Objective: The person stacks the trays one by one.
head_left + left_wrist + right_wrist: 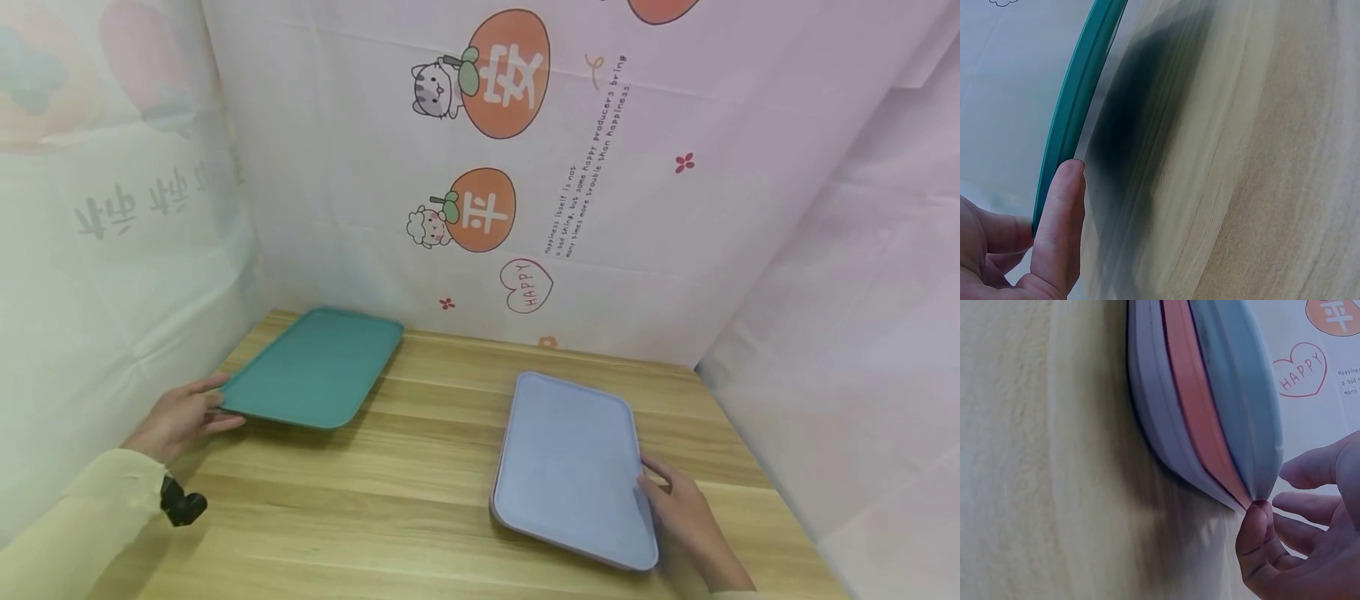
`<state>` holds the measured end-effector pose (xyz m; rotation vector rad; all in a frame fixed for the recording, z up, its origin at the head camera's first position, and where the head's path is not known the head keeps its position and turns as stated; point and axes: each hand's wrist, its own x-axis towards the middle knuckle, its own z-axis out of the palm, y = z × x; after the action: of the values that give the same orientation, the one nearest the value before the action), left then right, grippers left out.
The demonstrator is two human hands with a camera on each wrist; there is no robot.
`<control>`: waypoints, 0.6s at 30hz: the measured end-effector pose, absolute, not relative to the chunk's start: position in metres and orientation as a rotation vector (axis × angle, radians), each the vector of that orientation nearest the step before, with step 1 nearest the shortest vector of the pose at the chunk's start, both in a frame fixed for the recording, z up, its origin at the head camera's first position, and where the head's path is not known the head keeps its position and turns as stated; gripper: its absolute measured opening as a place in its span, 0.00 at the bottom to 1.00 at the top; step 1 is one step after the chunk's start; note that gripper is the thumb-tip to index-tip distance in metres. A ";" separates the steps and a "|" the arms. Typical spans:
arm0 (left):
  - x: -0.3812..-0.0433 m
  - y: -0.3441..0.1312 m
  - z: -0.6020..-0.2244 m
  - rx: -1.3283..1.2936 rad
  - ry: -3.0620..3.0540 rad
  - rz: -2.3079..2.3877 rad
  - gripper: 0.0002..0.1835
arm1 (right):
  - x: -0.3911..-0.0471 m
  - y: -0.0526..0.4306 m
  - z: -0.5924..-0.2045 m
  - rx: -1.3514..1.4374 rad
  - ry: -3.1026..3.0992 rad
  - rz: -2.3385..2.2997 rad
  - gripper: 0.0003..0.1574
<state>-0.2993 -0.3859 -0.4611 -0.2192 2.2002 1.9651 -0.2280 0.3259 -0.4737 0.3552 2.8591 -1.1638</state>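
Note:
At the far left, my left hand [180, 414] pinches the near left corner of a teal rectangular tray [318, 367], thumb above and fingers below. In the left wrist view that tray's edge [1075, 106] stands off the wood, with a dark shadow under it. On the right lies a stack of trays, its top one pale blue [573, 467]. Beneath it, the right wrist view shows a coral tray [1188, 381] and a lavender tray [1154, 400]. My right hand [682, 508] grips the stack's right edge, fingertips meeting at the rims.
Both trays are over a wood-grain tabletop [420, 450]. White printed cloth [337, 167] hangs behind it, with more cloth at the left [112, 292] and right [885, 333]. A small black object [182, 502] sits at my left cuff.

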 end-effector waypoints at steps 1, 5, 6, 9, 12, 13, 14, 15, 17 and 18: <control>-0.299 -0.386 -0.461 -0.219 2.200 1.963 0.37 | -0.228 0.326 -0.473 0.353 2.859 -1.182 0.37; -0.297 -0.384 -0.459 -0.216 2.198 1.963 0.36 | -0.228 0.324 -0.471 0.366 2.852 -1.221 0.37; -0.296 -0.383 -0.458 -0.217 2.196 1.963 0.36 | -0.228 0.324 -0.471 0.374 2.851 -1.221 0.37; -0.295 -0.380 -0.455 -0.209 2.193 1.965 0.35 | -0.227 0.323 -0.469 0.390 2.873 -1.171 0.36; -0.295 -0.378 -0.455 -0.203 2.187 1.972 0.35 | -0.227 0.318 -0.465 0.386 2.919 -1.110 0.36; -0.295 -0.377 -0.455 -0.199 2.186 1.975 0.35 | -0.228 0.317 -0.464 0.379 2.936 -1.095 0.36; -0.295 -0.377 -0.455 -0.197 2.188 1.974 0.36 | -0.228 0.315 -0.463 0.366 2.953 -1.080 0.36; -0.295 -0.376 -0.456 -0.192 2.194 1.969 0.36 | -0.229 0.312 -0.461 0.354 2.965 -1.072 0.35; -0.295 -0.374 -0.456 -0.178 2.204 1.955 0.36 | -0.230 0.309 -0.459 0.315 2.985 -1.063 0.34; -0.295 -0.372 -0.457 -0.172 2.207 1.948 0.36 | -0.230 0.307 -0.458 0.292 2.993 -1.060 0.34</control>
<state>-0.2946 -0.3724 -0.4566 -0.1724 2.2065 1.9480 -0.2299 0.3070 -0.4579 0.2917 2.9928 -1.0603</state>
